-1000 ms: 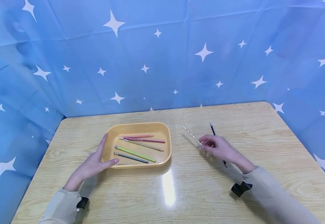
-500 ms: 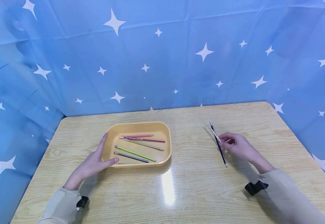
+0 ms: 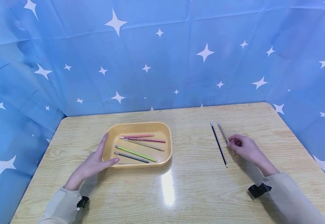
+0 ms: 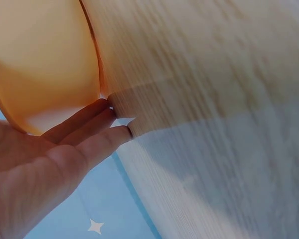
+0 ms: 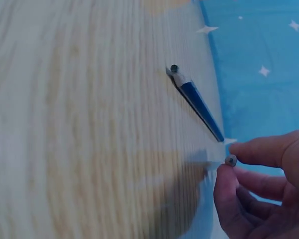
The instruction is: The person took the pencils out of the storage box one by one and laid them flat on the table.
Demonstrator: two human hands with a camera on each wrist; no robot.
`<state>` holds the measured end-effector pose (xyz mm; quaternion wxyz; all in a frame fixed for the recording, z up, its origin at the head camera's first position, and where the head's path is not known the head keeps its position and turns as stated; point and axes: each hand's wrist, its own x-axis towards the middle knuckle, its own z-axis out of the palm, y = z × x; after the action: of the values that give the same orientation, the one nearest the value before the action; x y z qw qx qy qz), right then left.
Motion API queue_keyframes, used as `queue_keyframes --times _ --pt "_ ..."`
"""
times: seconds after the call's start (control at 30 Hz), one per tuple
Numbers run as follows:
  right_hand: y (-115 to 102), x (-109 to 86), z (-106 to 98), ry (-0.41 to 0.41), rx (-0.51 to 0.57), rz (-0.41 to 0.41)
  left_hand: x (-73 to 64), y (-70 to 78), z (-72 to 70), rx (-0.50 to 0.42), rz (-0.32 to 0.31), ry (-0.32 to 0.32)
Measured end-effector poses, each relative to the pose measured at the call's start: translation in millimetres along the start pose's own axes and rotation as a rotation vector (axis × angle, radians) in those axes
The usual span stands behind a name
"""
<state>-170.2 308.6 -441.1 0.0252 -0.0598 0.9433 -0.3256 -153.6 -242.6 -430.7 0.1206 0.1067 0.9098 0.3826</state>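
Note:
In the head view, my right hand (image 3: 247,150) holds a pale pencil (image 3: 223,132) between thumb and fingers, low over the right part of the table. Its tip end (image 5: 231,160) points at the camera in the right wrist view. Just left of it a black pencil (image 3: 219,144) lies slanted on the wood. My left hand (image 3: 92,163) rests at the left end of a yellow-orange tray (image 3: 171,146), straight fingers along the outer wall and thumb over the front rim. The left wrist view shows those fingertips against the tray wall (image 4: 45,59).
Inside the tray lie several pencils, among them a lime green pencil (image 3: 135,153), a dark red pencil (image 3: 148,140) and a dark grey pencil (image 3: 131,157). A blue curtain (image 3: 162,68) with white stars stands behind the wooden table (image 3: 134,193).
My right hand has carried the pale pencil rightward, across the black pencil to its right side, and turned it nearly parallel. The left hand and tray have stayed put.

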Motion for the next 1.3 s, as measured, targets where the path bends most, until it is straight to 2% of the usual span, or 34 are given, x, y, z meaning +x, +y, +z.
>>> queue_keyframes --times 0.37,0.87,1.3 --pt "1 3.1 6 0.010 0.000 -0.030 0.2 -1.0 0.2 0.001 0.007 0.004" --pt "0 5.3 7 -0.033 0.040 0.005 -0.4 0.6 -0.3 0.011 0.003 0.006" --pt "-1 3.1 -3 0.000 0.016 -0.012 -0.4 1.7 -0.6 0.000 -0.003 0.005"
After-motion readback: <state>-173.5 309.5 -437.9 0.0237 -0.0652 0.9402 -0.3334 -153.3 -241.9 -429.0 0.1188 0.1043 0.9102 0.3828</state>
